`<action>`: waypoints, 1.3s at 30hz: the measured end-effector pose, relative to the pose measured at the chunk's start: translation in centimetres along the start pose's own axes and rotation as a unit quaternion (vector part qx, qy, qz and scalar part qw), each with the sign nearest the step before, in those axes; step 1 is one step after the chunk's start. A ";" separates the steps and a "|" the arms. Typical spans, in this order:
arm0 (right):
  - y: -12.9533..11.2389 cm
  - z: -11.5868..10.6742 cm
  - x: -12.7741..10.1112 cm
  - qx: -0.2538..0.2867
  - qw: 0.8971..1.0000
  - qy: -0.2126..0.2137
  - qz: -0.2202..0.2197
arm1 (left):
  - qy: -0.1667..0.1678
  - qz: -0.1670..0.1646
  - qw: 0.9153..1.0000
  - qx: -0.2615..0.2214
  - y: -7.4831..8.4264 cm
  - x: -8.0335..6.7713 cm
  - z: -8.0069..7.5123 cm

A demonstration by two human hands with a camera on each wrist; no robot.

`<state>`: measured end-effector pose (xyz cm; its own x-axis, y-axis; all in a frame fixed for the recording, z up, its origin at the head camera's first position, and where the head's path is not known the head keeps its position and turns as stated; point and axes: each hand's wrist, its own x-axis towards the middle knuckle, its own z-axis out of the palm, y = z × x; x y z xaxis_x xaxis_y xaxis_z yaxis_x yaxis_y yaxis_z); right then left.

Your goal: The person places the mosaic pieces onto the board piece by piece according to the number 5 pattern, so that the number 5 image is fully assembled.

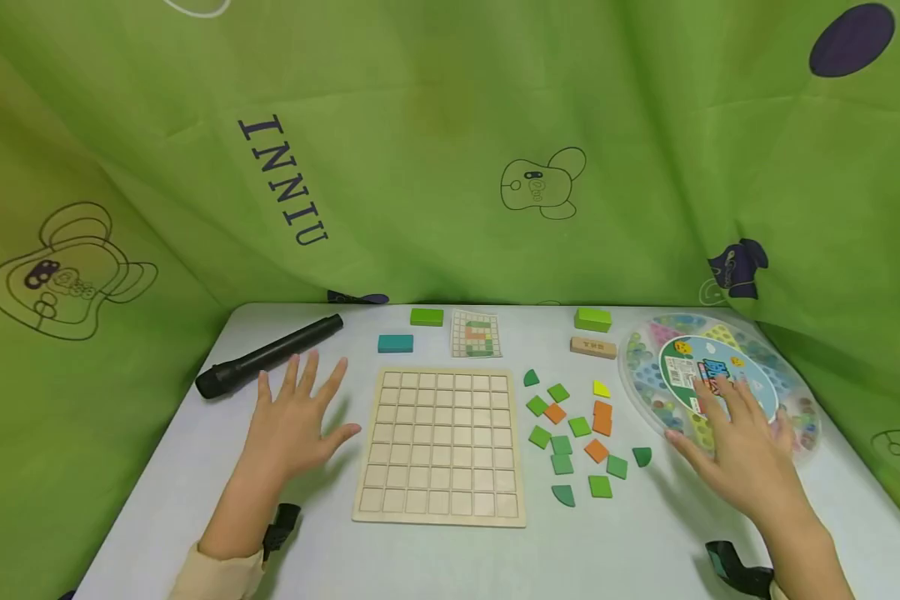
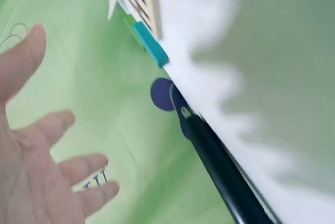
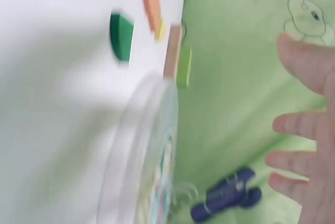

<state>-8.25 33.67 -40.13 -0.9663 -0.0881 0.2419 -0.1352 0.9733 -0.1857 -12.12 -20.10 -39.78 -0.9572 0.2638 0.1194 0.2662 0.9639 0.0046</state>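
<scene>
My left hand (image 1: 288, 425) hovers with spread fingers over the table, left of a wooden grid board (image 1: 441, 450) of square recesses. Beyond its fingertips lies a black flashlight-like tube (image 1: 270, 357), also in the left wrist view. My right hand (image 1: 742, 450), fingers spread and holding nothing, overlaps the near side of a round clear game box (image 1: 645, 400) in the head view. Between the board and this hand lie several flat pieces: orange squares (image 1: 596, 451), green squares (image 1: 600, 487), dark green quarter-rounds (image 1: 642, 457) and a yellow one (image 1: 602, 389).
Along the back of the table (image 1: 307, 558) are a teal block (image 1: 395, 343), two green blocks (image 1: 427, 317), a small pattern card (image 1: 476, 335) and a wooden block (image 1: 593, 347) with printing. A green cloth (image 1: 420, 192) with cartoon prints hangs around the table.
</scene>
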 end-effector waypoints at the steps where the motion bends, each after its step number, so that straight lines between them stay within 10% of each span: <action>1: -0.3 0.2 0.5 0.017 1.000 0.004 -0.012 | -0.005 0.010 1.000 -0.012 0.2 0.3 0.1; 8: -3.7 3.2 5.6 0.168 0.982 -0.036 -0.079 | -0.062 0.075 0.983 -0.154 1.6 2.1 1.4; 15: -7.8 7.0 11.4 0.278 0.943 -0.145 -0.112 | -0.162 0.094 0.924 -0.335 1.2 2.3 3.3; 20: -9.1 9.0 13.8 0.284 0.927 -0.222 -0.109 | -0.201 0.085 0.906 -0.364 0.6 1.9 4.6; 31: -9.6 9.8 15.5 0.179 0.951 -0.206 -0.143 | -0.184 0.104 0.913 -0.349 0.2 1.9 5.7; 39: -12.3 8.8 14.0 0.274 0.938 -0.191 -0.096 | -0.162 0.114 0.916 -0.350 0.0 1.7 6.6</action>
<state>-22.02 18.60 -42.82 -0.9064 -0.4219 -0.0183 -0.3058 0.6856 -0.6607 -14.45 -19.40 -46.10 -0.8205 0.5620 -0.1040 0.3632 0.6532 0.6644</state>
